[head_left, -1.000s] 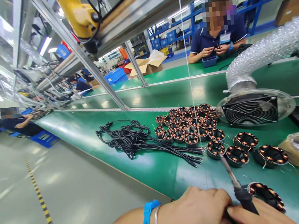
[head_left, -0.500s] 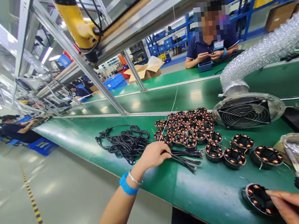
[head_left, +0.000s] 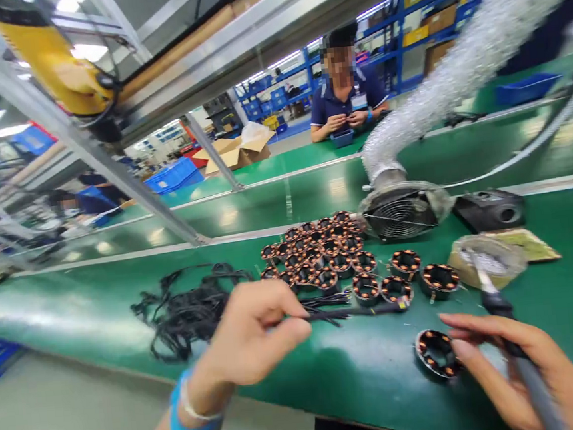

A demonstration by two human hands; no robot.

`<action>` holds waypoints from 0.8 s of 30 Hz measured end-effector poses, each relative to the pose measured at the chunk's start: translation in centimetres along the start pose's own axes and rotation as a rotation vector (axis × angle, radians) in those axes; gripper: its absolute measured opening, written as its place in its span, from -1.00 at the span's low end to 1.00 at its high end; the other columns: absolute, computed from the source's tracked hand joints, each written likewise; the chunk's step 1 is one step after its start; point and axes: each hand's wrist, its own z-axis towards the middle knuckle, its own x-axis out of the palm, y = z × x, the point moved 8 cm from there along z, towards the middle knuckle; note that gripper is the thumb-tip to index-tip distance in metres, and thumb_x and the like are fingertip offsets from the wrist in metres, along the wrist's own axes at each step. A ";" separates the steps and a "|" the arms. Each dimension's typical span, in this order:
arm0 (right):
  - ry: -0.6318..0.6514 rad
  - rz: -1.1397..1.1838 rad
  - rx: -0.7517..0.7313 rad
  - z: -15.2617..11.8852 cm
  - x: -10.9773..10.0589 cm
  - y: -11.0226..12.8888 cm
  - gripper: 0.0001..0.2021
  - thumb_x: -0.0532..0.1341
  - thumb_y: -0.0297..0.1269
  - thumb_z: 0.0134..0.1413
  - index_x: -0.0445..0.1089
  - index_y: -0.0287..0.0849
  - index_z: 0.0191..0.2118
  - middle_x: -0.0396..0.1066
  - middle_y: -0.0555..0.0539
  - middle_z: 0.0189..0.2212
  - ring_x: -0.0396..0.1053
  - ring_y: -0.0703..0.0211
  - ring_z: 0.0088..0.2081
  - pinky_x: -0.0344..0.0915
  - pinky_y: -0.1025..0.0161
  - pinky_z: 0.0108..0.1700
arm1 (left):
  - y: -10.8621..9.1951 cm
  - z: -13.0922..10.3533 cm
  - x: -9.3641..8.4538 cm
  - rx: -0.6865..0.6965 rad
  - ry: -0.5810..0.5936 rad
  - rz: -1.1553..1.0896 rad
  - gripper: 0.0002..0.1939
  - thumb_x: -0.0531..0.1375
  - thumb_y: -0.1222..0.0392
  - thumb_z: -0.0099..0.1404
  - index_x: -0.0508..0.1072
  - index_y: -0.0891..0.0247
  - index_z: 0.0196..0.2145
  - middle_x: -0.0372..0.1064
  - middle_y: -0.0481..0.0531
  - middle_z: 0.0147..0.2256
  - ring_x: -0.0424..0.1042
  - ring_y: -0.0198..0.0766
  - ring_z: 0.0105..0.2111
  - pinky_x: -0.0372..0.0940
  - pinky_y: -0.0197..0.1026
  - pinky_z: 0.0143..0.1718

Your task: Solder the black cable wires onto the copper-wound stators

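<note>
Head view: centre, my left hand (head_left: 254, 335) is pinching a black cable (head_left: 380, 309); lower right, my right hand (head_left: 555, 369) is gripping a soldering iron (head_left: 497, 303) beside one copper-wound ring (head_left: 426, 355). Clustered rings (head_left: 315, 254) and a fan (head_left: 397, 217) are standing beyond.

Near, bare worktop (head_left: 351, 383) leaves passing room between the left hand (head_left: 257, 335) and the lone coil ring (head_left: 428, 360). Farther off, the pinched cable (head_left: 365, 311) and packed coil rings (head_left: 315, 255) bar the way; on the left, the cable heap (head_left: 189, 314). The iron (head_left: 497, 302) slants across the right, clearance beneath hard to judge.
</note>
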 end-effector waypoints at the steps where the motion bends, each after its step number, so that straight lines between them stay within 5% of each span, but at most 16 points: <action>1: 0.049 0.095 0.020 0.2 0.7 0.9 -0.68 0.27 -0.13 0.15 0.37 -0.07 0.00 0.49 -0.14 -0.16 0.52 0.12 -0.26 0.49 0.27 -0.21 | 1.5 -0.4 4.3 -0.106 0.160 -0.082 -0.87 0.27 0.22 0.22 0.47 0.28 -0.47 0.14 -0.16 -0.65 0.03 -0.44 -0.67 -0.06 -0.33 -0.64; 3: 0.147 0.259 0.040 0.6 2.0 2.5 -0.66 0.22 -0.21 0.19 0.22 -0.06 0.06 0.46 -0.15 -0.09 0.51 0.14 -0.20 0.50 0.29 -0.22 | 3.9 -1.4 10.6 -0.238 0.312 -0.170 -0.79 0.23 0.13 0.26 0.43 0.29 -0.47 0.05 -0.19 -0.67 -0.02 -0.44 -0.66 -0.09 -0.32 -0.62; 6: 0.212 0.298 0.040 0.9 2.9 3.5 -0.70 0.19 -0.34 0.20 0.15 -0.03 0.01 0.46 -0.03 -0.24 0.49 0.26 -0.30 0.47 0.37 -0.28 | 5.6 -2.0 14.4 -0.250 0.344 -0.062 -0.75 0.21 0.12 0.28 0.41 0.30 -0.49 0.19 -0.11 -0.59 0.09 -0.39 -0.57 -0.01 -0.30 -0.52; 13: 0.111 0.214 -0.134 0.9 2.7 5.5 -0.70 0.21 -0.46 0.14 0.23 -0.05 -0.04 0.46 0.06 -0.32 0.46 0.36 -0.39 0.43 0.47 -0.28 | 2.7 0.2 14.4 -0.145 0.399 -0.081 -0.68 0.02 0.03 0.44 0.52 0.22 -0.22 0.30 0.00 -0.41 0.29 -0.23 -0.35 0.13 -0.22 -0.29; 15: 0.064 0.183 -0.242 0.8 2.7 6.5 -0.72 0.22 -0.46 0.15 0.25 -0.07 -0.04 0.48 0.03 -0.29 0.48 0.33 -0.35 0.45 0.45 -0.24 | 1.8 0.7 15.5 -0.163 0.445 -0.242 -0.59 -0.06 -0.02 0.47 0.49 0.24 -0.23 0.32 0.05 -0.33 0.32 -0.22 -0.30 0.17 -0.23 -0.28; 18: -0.023 0.108 -0.333 0.8 2.2 6.8 -0.70 0.24 -0.44 0.16 0.27 -0.08 -0.01 0.48 -0.02 -0.23 0.50 0.27 -0.29 0.46 0.39 -0.18 | 2.1 0.4 18.2 -0.330 0.567 -0.509 -0.50 -0.11 -0.14 0.46 0.37 0.28 -0.37 0.26 -0.03 -0.48 0.23 -0.33 -0.54 0.10 -0.28 -0.50; 24: 0.005 0.216 -0.138 1.5 1.6 4.9 -0.63 0.20 -0.45 0.14 0.19 -0.04 0.04 0.45 0.03 -0.30 0.46 0.32 -0.38 0.45 0.42 -0.29 | 2.3 1.5 18.0 -0.223 0.507 -0.404 -0.51 -0.09 -0.13 0.47 0.35 0.28 -0.41 0.19 -0.11 -0.60 0.18 -0.34 -0.53 0.07 -0.27 -0.41</action>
